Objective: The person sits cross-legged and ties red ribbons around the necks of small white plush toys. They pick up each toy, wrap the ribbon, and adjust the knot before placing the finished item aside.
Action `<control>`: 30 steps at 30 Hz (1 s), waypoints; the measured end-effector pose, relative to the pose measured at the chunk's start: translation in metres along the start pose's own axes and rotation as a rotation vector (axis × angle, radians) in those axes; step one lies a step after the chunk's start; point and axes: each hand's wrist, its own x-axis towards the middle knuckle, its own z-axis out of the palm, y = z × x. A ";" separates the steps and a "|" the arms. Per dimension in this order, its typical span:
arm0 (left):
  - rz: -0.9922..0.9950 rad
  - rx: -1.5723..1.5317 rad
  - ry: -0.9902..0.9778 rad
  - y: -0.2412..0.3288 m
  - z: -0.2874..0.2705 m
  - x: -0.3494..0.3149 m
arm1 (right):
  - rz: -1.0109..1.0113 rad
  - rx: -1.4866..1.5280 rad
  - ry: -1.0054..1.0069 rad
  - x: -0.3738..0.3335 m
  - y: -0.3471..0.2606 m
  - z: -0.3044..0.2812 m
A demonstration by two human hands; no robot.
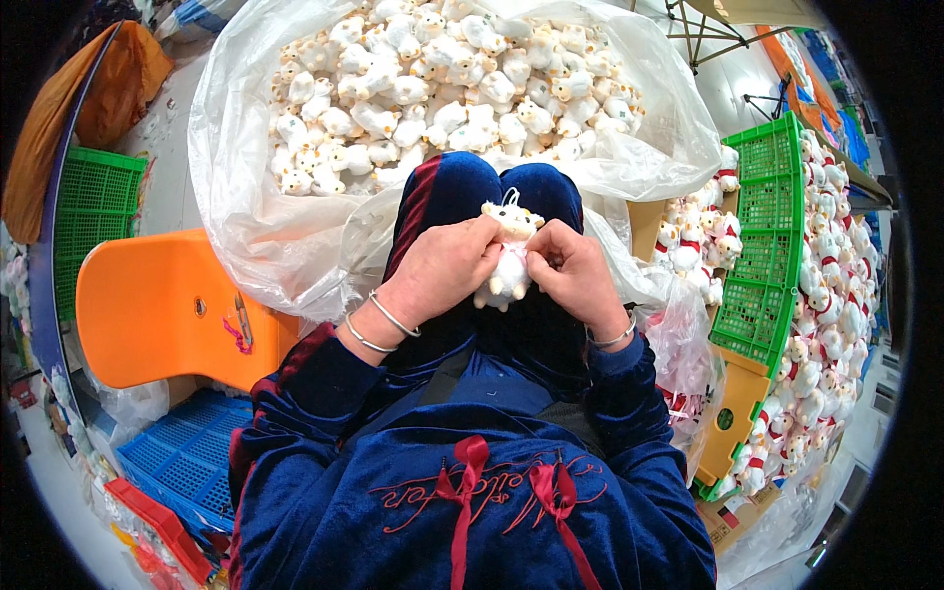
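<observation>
A small white plush toy (508,277) with cream feet and a white hanging loop rests upright against my lap, its front facing up. A thin pink ribbon (514,248) shows at its neck. My left hand (447,264) is closed on the toy's left side, thumb and fingers by the head and neck. From the other side, my right hand (578,273) pinches at the toy's neck and upper body. Whether the ribbon's ends are in my fingertips is too small to tell.
Beyond my knees lies a large clear plastic bag (231,128) full of similar white plush toys (462,84). To the right, a green crate (757,246) stands among toys with red neck bands (821,305). At left are an orange chair (147,305) bearing small scissors (243,320), and a blue crate (187,452).
</observation>
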 end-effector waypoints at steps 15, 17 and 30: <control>-0.004 0.021 0.053 0.001 0.006 -0.004 | -0.008 -0.064 0.000 0.001 -0.007 -0.001; -0.055 -0.056 0.085 0.002 0.008 -0.006 | -0.008 -0.063 -0.001 0.001 -0.007 -0.002; -0.409 -0.244 -0.050 0.011 -0.006 0.004 | 0.331 0.254 -0.025 -0.003 -0.014 -0.010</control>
